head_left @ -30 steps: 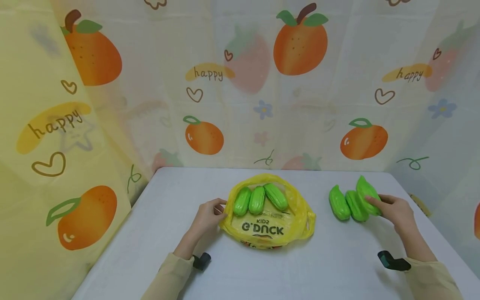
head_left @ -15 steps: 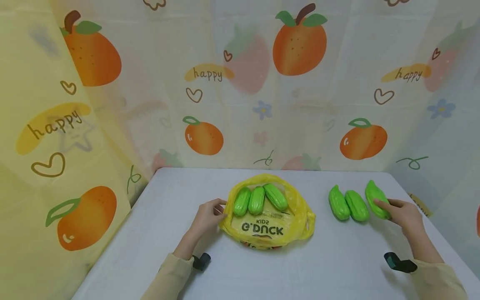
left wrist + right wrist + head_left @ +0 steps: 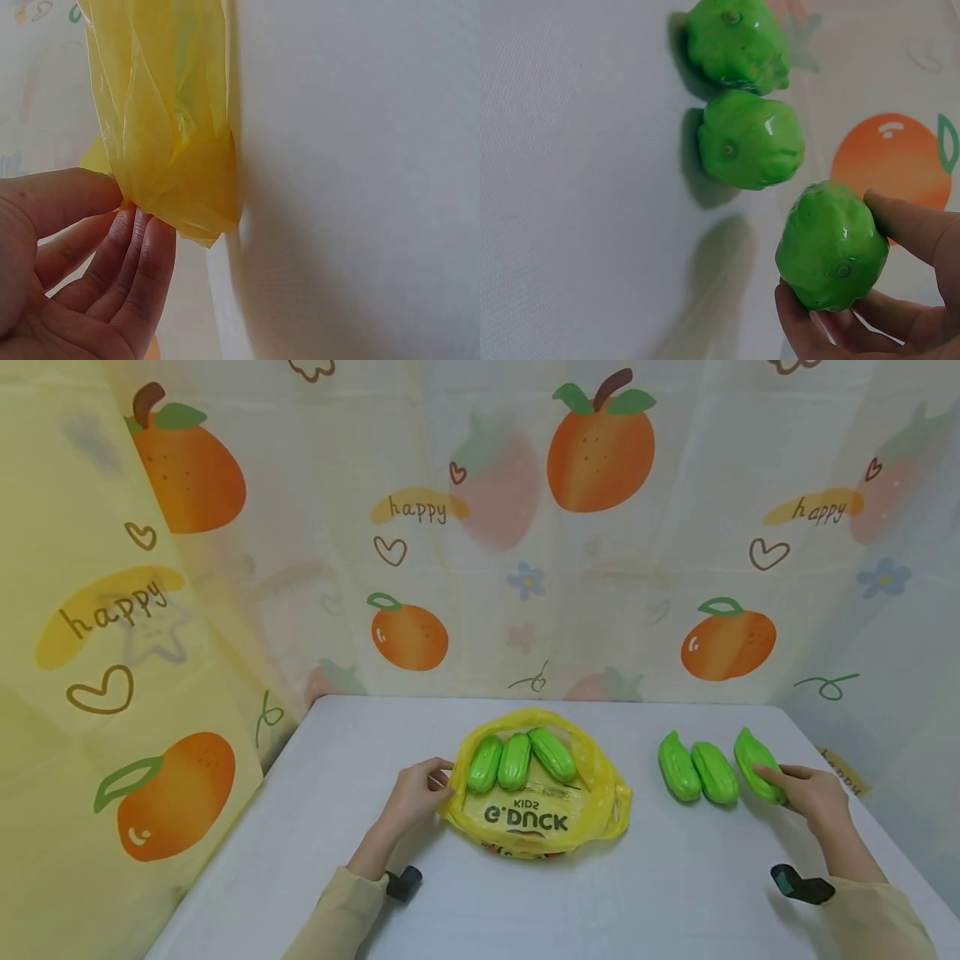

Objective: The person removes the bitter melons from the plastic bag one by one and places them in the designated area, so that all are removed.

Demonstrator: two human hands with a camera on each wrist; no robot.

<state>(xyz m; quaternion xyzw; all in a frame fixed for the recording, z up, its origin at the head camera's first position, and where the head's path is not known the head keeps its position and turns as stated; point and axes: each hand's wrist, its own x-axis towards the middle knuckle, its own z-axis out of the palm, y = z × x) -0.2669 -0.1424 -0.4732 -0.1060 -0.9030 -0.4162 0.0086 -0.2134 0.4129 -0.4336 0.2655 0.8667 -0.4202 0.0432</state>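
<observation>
In the head view my left hand [image 3: 418, 785] pinches the left edge of a yellow plastic bag [image 3: 525, 839], its mouth spread wide; the left wrist view shows thumb and fingers on the gathered plastic [image 3: 161, 165]. Inside the bag lie three green, ridged toy vegetables [image 3: 514, 762]. On the right, my right hand [image 3: 813, 793] grips a glossy, bumpy green toy bitter melon [image 3: 832, 247] between thumb and fingers. In the right wrist view it is held apart from its shadow on the table. Two similar bitter melons [image 3: 678, 767] lie side by side just left of that hand.
A white-covered table [image 3: 630, 893] lies under everything. Behind it hangs a fruit-print curtain [image 3: 480, 610], with a yellow-toned side panel [image 3: 90, 693] on the left and another curtain [image 3: 900, 693] on the right. Both wrists carry small black cameras [image 3: 405, 883].
My right hand has moved to the right with its bitter melon, away from the other two, and a little lower in the view. The left hand and the bag have stayed put.
</observation>
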